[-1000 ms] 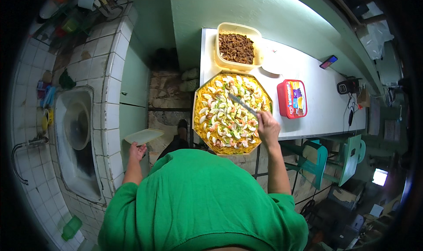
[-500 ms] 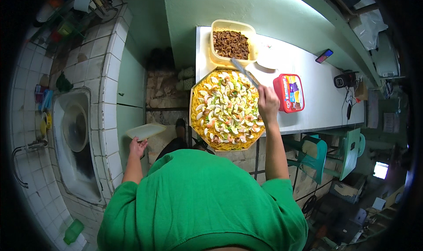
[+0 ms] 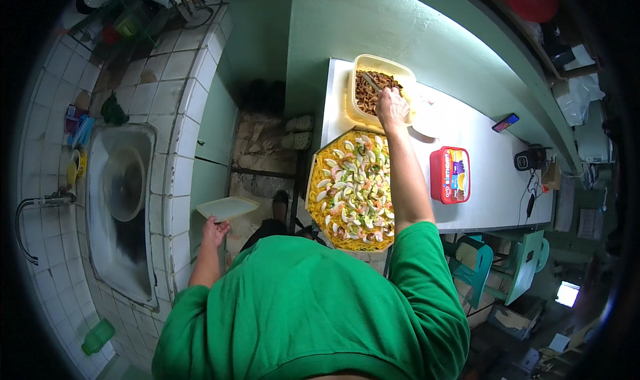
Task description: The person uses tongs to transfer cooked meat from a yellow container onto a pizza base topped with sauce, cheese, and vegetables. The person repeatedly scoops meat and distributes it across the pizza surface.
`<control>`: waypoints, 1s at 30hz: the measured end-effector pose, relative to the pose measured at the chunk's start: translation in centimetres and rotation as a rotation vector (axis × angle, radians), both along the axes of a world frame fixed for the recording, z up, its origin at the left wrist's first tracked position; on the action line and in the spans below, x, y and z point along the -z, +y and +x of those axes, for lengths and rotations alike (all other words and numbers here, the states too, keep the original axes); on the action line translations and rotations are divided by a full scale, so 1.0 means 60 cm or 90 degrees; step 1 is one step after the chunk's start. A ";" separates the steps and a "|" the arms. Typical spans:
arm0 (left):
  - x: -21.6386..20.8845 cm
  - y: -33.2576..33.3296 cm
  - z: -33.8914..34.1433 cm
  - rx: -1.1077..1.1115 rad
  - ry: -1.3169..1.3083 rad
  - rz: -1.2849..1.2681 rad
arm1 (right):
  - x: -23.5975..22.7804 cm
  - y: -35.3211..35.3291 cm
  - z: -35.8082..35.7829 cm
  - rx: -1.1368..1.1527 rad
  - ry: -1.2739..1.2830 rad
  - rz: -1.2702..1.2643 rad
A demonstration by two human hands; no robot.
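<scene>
My right hand (image 3: 393,108) reaches over a pale yellow plastic tub (image 3: 352,107). It grips a long grey metal utensil (image 3: 371,81) whose exact kind I cannot make out. The utensil's tip is down at brown, saucy strips of food (image 3: 367,99) in the tub. Nearer to me lies an octagonal tray (image 3: 309,188) of yellow noodles (image 3: 324,215) topped with egg slices, shrimp and chopped greens; my right forearm covers its right side. Low on the left, my left hand (image 3: 216,229) holds a pale, translucent lid (image 3: 229,209) by its near edge, away from the table.
On the white table (image 3: 490,187) stand a red plastic tub (image 3: 450,175), a phone (image 3: 505,122) and a black device with cords (image 3: 530,159). A tiled counter with a sink (image 3: 123,207) runs along my left. Teal chairs (image 3: 475,263) stand at the table's near right side.
My right hand has moved from above the noodle tray's right edge, away from me, to the tub of brown food. My left hand still holds the lid. The view has shifted slightly.
</scene>
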State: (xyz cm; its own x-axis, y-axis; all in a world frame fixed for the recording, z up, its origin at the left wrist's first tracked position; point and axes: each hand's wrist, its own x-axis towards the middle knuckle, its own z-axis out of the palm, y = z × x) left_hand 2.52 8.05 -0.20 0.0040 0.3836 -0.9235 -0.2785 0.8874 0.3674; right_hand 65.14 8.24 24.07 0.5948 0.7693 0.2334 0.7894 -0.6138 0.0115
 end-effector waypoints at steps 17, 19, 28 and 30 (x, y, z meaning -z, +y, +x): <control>-0.008 0.010 0.004 0.032 -0.022 0.048 | -0.023 -0.054 -0.007 0.063 0.052 0.067; -0.006 0.009 0.003 0.031 -0.014 0.045 | -0.043 -0.103 -0.015 0.079 0.103 0.121; -0.005 -0.003 -0.014 0.034 0.026 0.016 | -0.071 -0.433 -0.160 -0.065 0.337 0.169; -0.008 -0.002 -0.011 0.040 0.051 0.005 | -0.065 -0.477 -0.199 -0.080 0.335 0.136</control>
